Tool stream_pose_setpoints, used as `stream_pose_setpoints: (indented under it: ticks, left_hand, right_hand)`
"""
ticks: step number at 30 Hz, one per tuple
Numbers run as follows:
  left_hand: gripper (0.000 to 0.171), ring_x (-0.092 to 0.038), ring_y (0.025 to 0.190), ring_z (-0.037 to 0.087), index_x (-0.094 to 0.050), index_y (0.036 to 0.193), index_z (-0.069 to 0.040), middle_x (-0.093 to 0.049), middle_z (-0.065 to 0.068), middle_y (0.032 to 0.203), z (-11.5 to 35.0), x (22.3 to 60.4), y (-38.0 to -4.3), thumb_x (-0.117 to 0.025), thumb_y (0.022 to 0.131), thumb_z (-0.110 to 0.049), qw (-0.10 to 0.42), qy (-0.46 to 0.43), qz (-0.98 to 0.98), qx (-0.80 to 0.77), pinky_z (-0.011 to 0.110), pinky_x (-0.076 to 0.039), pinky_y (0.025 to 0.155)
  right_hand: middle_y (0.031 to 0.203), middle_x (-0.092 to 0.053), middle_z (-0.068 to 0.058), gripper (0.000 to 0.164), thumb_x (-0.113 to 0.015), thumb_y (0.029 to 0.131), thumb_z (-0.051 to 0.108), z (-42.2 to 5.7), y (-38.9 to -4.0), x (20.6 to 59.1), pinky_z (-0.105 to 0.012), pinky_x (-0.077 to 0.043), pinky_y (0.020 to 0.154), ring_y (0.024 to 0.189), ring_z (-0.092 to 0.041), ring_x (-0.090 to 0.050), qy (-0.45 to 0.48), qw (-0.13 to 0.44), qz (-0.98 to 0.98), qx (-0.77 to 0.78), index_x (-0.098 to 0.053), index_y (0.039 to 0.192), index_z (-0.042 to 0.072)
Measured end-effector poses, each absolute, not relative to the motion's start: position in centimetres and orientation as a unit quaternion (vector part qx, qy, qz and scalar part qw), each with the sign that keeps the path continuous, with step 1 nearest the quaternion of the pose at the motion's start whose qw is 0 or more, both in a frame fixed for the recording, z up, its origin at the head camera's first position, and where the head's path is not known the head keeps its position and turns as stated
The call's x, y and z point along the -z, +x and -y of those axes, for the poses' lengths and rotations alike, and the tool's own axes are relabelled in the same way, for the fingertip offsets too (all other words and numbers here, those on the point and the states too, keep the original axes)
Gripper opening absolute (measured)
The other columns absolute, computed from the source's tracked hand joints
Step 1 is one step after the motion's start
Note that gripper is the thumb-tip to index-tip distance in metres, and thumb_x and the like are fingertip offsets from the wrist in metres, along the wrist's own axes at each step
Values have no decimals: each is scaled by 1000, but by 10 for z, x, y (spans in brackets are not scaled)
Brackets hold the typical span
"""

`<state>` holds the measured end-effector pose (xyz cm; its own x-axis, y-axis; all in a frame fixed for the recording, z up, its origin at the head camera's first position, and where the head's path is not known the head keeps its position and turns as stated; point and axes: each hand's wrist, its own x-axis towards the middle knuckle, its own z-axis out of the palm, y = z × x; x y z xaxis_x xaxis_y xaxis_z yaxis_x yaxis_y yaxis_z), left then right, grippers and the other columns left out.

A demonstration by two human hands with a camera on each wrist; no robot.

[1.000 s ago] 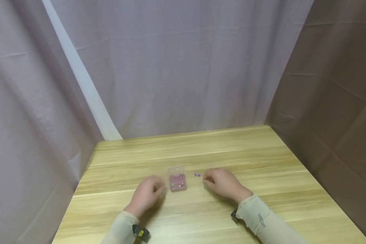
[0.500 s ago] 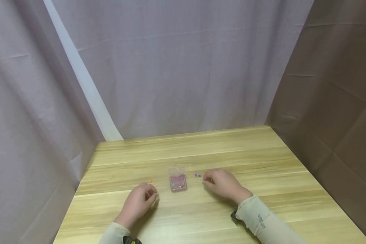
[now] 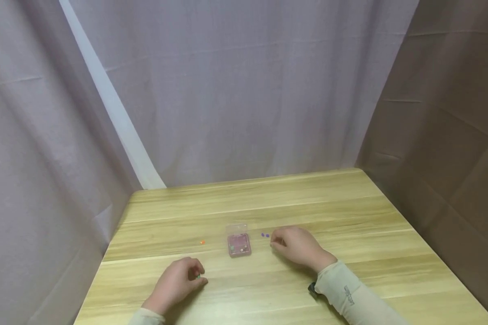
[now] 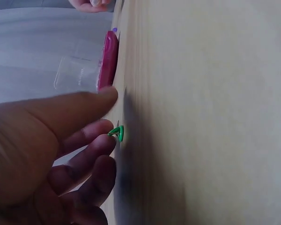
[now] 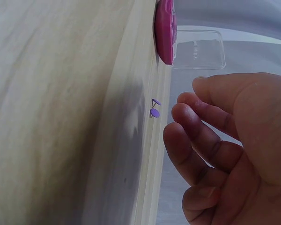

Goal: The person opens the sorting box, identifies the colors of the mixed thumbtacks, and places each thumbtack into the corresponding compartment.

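Nearest: left hand (image 3: 176,282), thumb and fingers parted, green tack (image 4: 121,133) between, contact unclear; best pinched by the flat head, clear of the point. Right hand (image 3: 297,243): fingers loosely curled, nothing visibly held; best held steady. Between hands, slightly farther: pink box (image 3: 230,252), clear lid (image 3: 237,229) raised, small pieces (image 3: 241,250) inside. Left of box: orange piece (image 3: 202,242). Near right fingertips: two purple tacks (image 5: 154,113), best left unbrushed. Farthest: curtain (image 3: 236,113).

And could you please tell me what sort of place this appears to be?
Probably a small curtained-off workspace: curtains hang behind the table and along both sides, while a pink box and two purple tacks sit on its wood-grain top.
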<state>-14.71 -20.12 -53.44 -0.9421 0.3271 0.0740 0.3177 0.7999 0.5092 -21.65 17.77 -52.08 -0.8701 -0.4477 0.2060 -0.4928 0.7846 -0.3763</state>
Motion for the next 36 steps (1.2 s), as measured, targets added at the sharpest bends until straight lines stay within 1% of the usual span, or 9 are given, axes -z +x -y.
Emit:
stream_pose_setpoints:
  ticks: [4,9,20,26,36]
  left_hand:
    - [8,-54,71,2,-70,87,-28,-62,-16,80,203,536,-146,-77,83,-29,15,172,-949,-264,30,-52,67]
    - [8,-53,69,1,-71,84,-26,-62,-17,77,205,535,-146,-75,84,-20,3,172,-946,-275,29,-51,65]
    - [10,-56,76,1,-72,86,-26,-67,-14,83,204,533,-146,-74,85,-16,-8,165,-944,-285,33,-54,71]
    - [10,-57,79,0,-72,86,-26,-68,-15,85,204,531,-146,-75,85,-17,-15,152,-945,-291,35,-55,74]
    - [8,-58,77,-2,-72,86,-25,-66,-15,83,196,529,-157,-76,84,-19,-52,159,-938,-305,32,-57,73]
  right_hand:
    - [76,-62,22,7,-68,89,37,-178,-217,523,-30,-51,66,66,1,-53,249,48,944,-212,-70,86,32]
    - [75,-61,22,4,-69,89,34,-177,-216,522,-30,-51,64,66,0,-54,248,45,943,-218,-69,85,33]
    - [77,-63,21,4,-69,89,34,-177,-216,523,-30,-51,65,67,0,-54,253,54,941,-216,-70,85,33]
    - [77,-63,22,4,-69,89,35,-177,-216,524,-30,-51,65,67,0,-54,254,53,941,-218,-69,85,33]
    - [78,-62,21,4,-69,89,36,-177,-215,523,-29,-50,65,67,-1,-54,252,44,943,-215,-69,86,34]
